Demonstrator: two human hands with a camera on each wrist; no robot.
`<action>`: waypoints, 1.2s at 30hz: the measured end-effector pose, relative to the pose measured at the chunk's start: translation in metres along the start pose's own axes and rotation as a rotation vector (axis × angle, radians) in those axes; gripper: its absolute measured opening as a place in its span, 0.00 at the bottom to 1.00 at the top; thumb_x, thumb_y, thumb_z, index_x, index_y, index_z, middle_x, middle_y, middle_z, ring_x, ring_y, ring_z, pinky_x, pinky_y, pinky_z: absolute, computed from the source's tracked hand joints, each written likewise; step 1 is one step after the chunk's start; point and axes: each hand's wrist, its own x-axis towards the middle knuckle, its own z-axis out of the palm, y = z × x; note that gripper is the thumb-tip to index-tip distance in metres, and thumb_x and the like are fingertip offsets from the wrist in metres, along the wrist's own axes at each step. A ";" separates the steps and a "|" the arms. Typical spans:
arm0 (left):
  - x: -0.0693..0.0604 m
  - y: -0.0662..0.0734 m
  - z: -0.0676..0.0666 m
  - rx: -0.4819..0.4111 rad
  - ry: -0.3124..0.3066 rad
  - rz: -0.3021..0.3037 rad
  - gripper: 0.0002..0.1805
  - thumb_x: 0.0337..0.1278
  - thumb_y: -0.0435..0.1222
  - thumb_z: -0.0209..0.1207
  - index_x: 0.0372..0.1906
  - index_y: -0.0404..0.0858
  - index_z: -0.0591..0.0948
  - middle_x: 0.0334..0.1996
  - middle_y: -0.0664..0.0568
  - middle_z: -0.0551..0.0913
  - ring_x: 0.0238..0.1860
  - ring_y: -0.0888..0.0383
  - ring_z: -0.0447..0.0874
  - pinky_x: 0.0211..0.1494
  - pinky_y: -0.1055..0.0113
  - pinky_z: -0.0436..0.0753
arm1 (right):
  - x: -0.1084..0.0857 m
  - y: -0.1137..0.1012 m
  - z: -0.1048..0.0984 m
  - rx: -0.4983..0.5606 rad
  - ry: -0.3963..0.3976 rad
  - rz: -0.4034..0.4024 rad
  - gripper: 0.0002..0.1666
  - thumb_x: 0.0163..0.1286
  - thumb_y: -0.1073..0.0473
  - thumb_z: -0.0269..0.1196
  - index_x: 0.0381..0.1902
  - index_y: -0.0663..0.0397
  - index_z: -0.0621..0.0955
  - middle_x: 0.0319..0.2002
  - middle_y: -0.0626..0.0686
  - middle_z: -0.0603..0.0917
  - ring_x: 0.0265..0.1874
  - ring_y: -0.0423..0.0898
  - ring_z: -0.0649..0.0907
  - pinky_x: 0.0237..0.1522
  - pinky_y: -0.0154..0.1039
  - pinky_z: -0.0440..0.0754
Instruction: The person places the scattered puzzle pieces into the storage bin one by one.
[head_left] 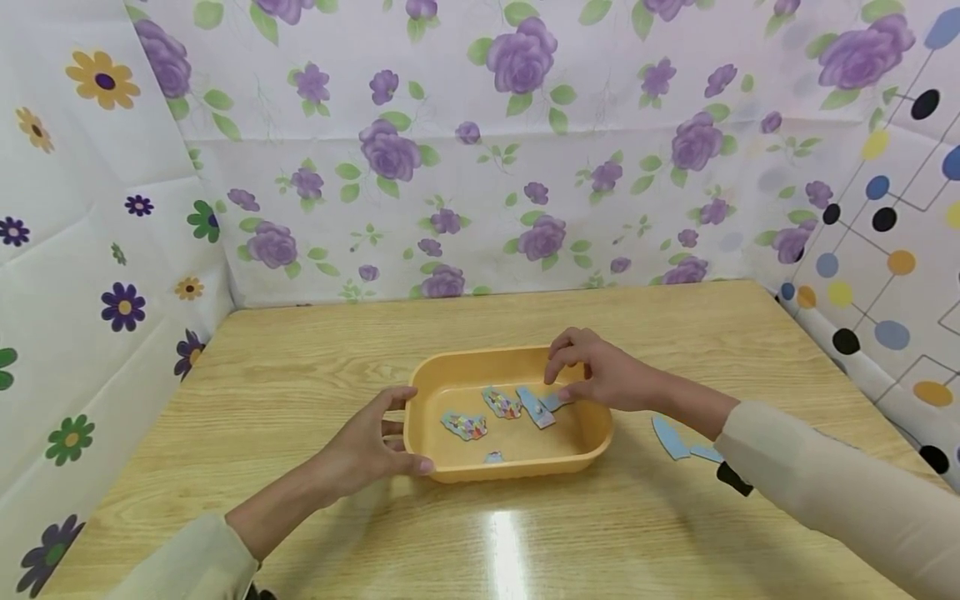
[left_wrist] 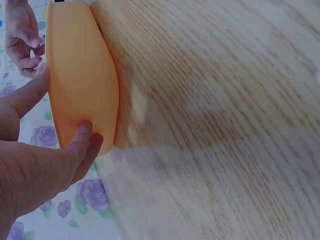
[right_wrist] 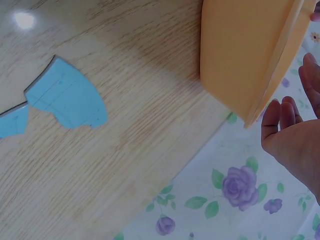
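A yellow-orange plastic tub (head_left: pixel 510 473) sits on the table. My left hand (head_left: pixel 367 450) grips its left end, the thumb at the near corner and fingers against the outer wall. Inside the tub lie several jagged flat pieces, among them a multicoloured patterned piece (head_left: pixel 465 426), another patterned piece (head_left: pixel 502 403) and a long light-blue piece (head_left: pixel 535 407). My right hand (head_left: pixel 600 373) hovers over the tub's right side with fingers bent loosely and spread from the thumb. Its thumb tip is by a light-blue piece (head_left: pixel 553 402); whether they touch I cannot tell.
Right of the tub, a larger light-blue piece (right_wrist: pixel 70 97) and a smaller light-blue piece (right_wrist: pixel 14 121) lie on the wooden table (head_left: pixel 315 367). Flower-patterned sheeting (head_left: pixel 465 208) stands behind the table, with patterned sheets on both sides.
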 end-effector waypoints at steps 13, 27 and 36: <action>0.000 0.001 0.000 -0.008 -0.006 -0.003 0.56 0.38 0.29 0.75 0.72 0.34 0.53 0.68 0.37 0.56 0.57 0.38 0.75 0.49 0.61 0.85 | -0.015 0.010 -0.017 -0.018 0.034 0.023 0.10 0.63 0.64 0.67 0.39 0.43 0.83 0.55 0.58 0.71 0.51 0.53 0.67 0.37 0.43 0.71; 0.000 0.001 0.000 0.008 -0.001 -0.002 0.56 0.37 0.29 0.76 0.72 0.34 0.53 0.67 0.36 0.56 0.57 0.38 0.75 0.50 0.61 0.85 | -0.026 0.014 -0.031 -0.016 0.062 0.039 0.10 0.63 0.66 0.67 0.41 0.49 0.83 0.54 0.54 0.70 0.51 0.53 0.67 0.39 0.47 0.72; 0.001 0.000 0.000 0.005 -0.003 0.000 0.56 0.37 0.29 0.76 0.72 0.34 0.53 0.68 0.37 0.56 0.57 0.38 0.76 0.49 0.61 0.85 | -0.039 0.023 -0.037 -0.038 0.079 0.067 0.08 0.64 0.65 0.66 0.41 0.51 0.83 0.55 0.54 0.70 0.51 0.53 0.67 0.39 0.46 0.74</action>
